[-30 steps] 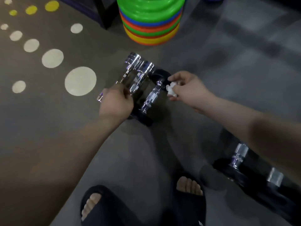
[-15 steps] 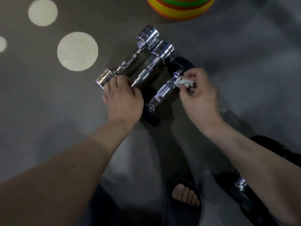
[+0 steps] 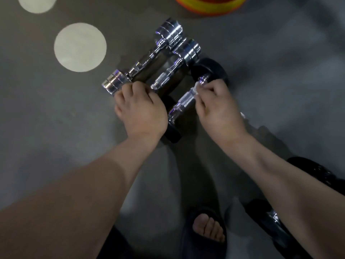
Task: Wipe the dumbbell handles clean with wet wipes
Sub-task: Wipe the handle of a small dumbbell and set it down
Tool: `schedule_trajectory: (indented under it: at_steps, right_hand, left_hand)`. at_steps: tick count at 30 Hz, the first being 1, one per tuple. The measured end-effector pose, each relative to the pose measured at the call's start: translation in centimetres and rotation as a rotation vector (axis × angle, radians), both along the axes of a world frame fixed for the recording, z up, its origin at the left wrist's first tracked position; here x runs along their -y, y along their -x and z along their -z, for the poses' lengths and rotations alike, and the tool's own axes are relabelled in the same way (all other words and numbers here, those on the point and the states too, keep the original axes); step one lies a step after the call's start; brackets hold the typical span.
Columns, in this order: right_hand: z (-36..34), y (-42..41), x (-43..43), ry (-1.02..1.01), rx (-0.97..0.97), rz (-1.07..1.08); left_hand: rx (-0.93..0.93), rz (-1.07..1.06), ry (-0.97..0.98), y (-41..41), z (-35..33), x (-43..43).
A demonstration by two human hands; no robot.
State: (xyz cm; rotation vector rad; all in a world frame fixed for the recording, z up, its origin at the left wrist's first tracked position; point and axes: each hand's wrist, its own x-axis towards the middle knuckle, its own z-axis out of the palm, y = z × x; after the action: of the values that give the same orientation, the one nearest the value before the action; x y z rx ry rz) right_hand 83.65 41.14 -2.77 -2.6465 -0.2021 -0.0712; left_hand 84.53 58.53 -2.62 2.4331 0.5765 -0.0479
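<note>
Three dumbbells lie side by side on the grey floor. Two are all chrome: the far chrome dumbbell and the middle chrome dumbbell. The nearest, a black-ended dumbbell, has a knurled chrome handle. My right hand pinches a small white wet wipe against the far part of that handle. My left hand rests with curled fingers over the near ends of the chrome dumbbells, covering them.
A stack of coloured weight plates sits at the top edge. Another black dumbbell lies at the lower right under my right forearm. My foot in a dark slipper is at the bottom. Pale circles mark the floor on the left.
My right hand has slid the wipe a little down the black-ended dumbbell's handle. The left hand stays on the chrome dumbbells. The camera has tilted further down and closer.
</note>
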Motion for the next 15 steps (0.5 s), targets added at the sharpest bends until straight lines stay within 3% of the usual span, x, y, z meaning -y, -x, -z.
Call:
schedule_trajectory:
  at_steps: [5,15]
  right_hand:
    - [0.52,-0.45,1.22,0.007,0.102,0.005]
    - [0.89,-0.06,0.28,-0.042,0.043,0.038]
  left_hand:
    - [-0.004,-0.026,-0.017,0.06,0.09,0.28]
    - [-0.004,-0.03,-0.021,0.31,-0.13,0.34]
